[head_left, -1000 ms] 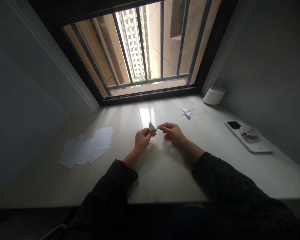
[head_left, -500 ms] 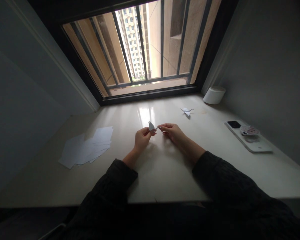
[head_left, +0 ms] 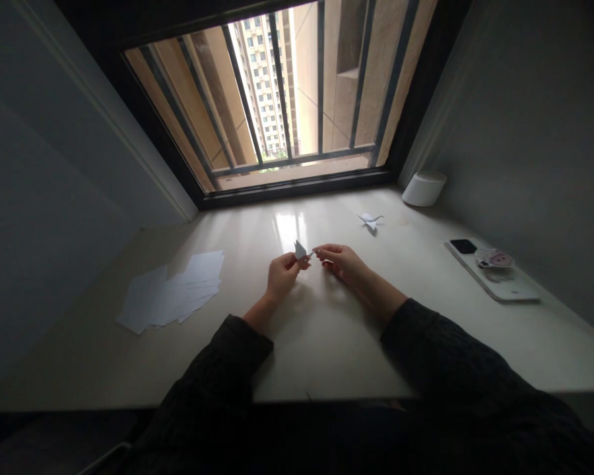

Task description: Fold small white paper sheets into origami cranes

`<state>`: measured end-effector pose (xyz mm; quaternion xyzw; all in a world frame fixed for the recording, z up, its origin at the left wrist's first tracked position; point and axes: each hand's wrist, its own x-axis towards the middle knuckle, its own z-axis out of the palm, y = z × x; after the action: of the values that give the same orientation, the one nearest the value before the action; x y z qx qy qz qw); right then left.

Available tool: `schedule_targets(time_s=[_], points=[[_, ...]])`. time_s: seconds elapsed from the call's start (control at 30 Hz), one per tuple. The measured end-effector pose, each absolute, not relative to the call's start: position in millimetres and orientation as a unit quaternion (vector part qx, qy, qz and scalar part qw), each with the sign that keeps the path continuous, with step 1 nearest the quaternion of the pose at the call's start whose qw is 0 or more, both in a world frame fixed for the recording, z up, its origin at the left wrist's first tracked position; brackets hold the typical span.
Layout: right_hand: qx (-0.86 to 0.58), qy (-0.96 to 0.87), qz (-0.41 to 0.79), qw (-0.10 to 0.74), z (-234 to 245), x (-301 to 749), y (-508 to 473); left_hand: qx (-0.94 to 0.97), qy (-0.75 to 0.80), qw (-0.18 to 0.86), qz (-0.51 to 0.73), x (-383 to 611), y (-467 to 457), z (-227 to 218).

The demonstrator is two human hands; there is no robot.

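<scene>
Between my two hands, just above the pale tabletop, is a small origami crane [head_left: 299, 251] of white paper with one pointed flap standing up. My left hand [head_left: 282, 272] is closed on its body, thumb and fingers pinching it from the left. With thumb and forefinger, my right hand [head_left: 340, 258] pinches the thin tip that sticks out on the right. Part of the folded paper is hidden by my left fingers. Farther back, a second paper crane [head_left: 371, 221] with spread wings rests on the surface.
Several loose white paper sheets [head_left: 173, 290] lie overlapping at the left. A white phone [head_left: 505, 280] with a round grip lies at the right, and a white cylindrical object [head_left: 424, 189] stands in the back right corner. Behind is a barred window [head_left: 297, 99]; the table's edge [head_left: 327, 400] runs near my body.
</scene>
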<state>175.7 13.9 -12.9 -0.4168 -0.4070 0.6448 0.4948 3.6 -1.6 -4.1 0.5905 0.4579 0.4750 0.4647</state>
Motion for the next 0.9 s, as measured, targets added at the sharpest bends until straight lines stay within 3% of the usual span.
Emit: schedule_targets(time_s=[0.63,0.9], points=[[-0.445,-0.431,0.608,0.496,-12.4,174.9,11.9,0.593,0.465,0.453,0.477,3.1,-0.1,-5.4],[-0.467,-0.477,0.515,0.537,-13.8,171.8,9.2,0.589,0.469,0.454,0.477,3.7,0.0,-5.5]])
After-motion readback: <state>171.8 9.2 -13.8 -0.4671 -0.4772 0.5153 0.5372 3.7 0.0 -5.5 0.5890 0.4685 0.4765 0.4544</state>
